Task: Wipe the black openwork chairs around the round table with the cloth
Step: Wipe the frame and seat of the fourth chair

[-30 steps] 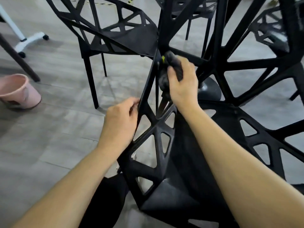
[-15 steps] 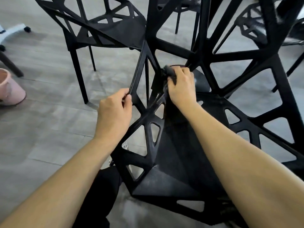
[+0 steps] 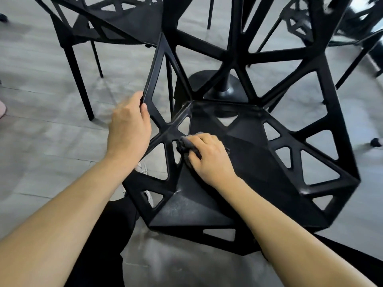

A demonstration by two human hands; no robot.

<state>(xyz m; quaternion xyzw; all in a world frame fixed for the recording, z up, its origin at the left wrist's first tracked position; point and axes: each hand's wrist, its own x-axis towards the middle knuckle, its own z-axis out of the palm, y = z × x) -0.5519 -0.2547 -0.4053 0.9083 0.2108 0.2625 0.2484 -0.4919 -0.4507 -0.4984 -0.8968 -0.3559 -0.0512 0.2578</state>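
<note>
Both hands (image 3: 128, 129) on chair (image 3: 259, 162)

Right hand (image 3: 209, 156) presses cloth (image 3: 186, 145) on chair (image 3: 259, 162)

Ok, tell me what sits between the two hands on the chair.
In the head view, one black strut of the chair runs between the left hand and right hand, which presses the cloth.

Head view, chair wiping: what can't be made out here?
- Cloth: mostly hidden under the right hand.
- Left hand fingertips: behind the chair strut, motion-blurred.
- Round table: only its pedestal base shows; the chair back screens the rest.
</note>
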